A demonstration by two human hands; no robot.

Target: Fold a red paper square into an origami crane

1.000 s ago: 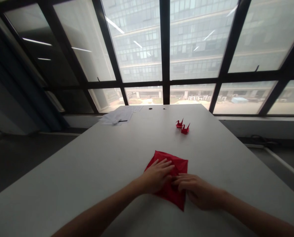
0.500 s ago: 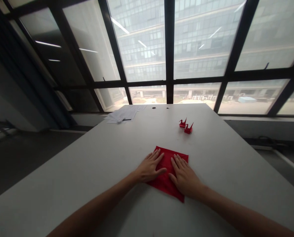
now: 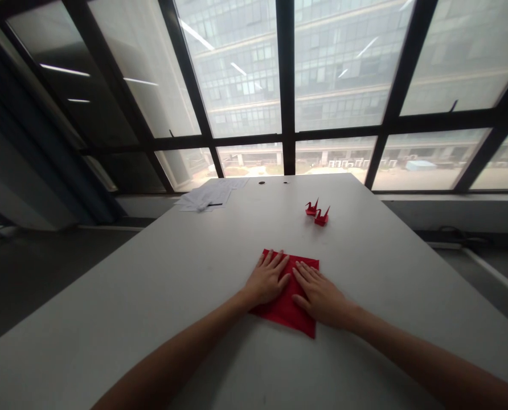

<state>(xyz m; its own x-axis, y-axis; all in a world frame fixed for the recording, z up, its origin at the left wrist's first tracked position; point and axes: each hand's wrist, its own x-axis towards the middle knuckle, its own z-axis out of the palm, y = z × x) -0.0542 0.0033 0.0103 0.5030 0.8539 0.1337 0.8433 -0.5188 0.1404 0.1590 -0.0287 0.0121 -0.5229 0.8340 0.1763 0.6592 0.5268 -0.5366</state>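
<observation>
A red sheet of paper (image 3: 286,310) lies flat on the white table (image 3: 160,296) in front of me. My left hand (image 3: 267,280) rests on its left half, fingers stretched out flat and pointing away from me. My right hand (image 3: 320,294) lies flat on its right half, fingers spread. The two hands sit side by side, almost touching. Farther back on the table stand two small red paper cranes (image 3: 316,212), close together.
A loose pile of white papers (image 3: 203,197) with a dark pen lies at the table's far left corner. Two small dark dots (image 3: 261,183) sit near the far edge. Large dark-framed windows (image 3: 286,85) rise behind the table.
Both hands have slid forward over the red paper and flattened out, from a bunched pose near its near corner to lying side by side on it.
</observation>
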